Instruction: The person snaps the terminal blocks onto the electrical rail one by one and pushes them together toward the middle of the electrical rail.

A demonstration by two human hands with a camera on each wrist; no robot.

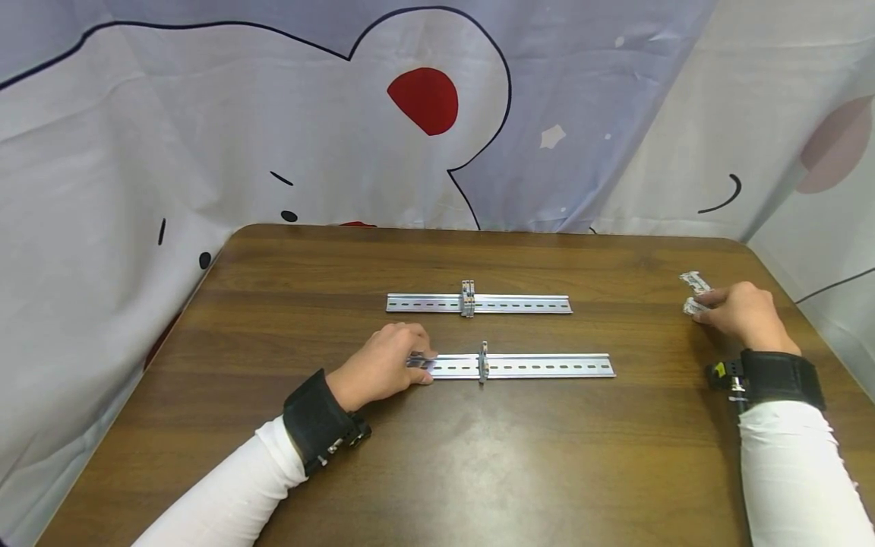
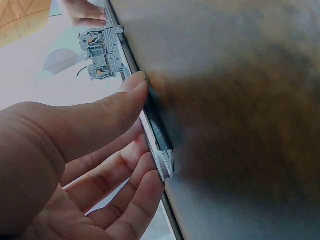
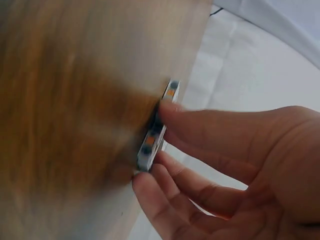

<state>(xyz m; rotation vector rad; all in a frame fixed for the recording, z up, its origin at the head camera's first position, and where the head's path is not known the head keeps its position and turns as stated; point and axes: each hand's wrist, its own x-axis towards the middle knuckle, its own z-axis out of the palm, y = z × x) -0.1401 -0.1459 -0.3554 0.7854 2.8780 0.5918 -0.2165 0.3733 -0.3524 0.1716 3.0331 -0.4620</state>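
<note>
1. Wood-grain table across the lower frame.
2. Left hand pinches the nearer DIN rail, frame centre: best braced firmly.
3. Right hand pinches a terminal block, frame right; gripping its flat sides seems surest.

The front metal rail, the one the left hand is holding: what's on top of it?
One thin grey block stands upright across the front metal rail. The left hand grips one end; the stretch it covers is hidden.
</note>
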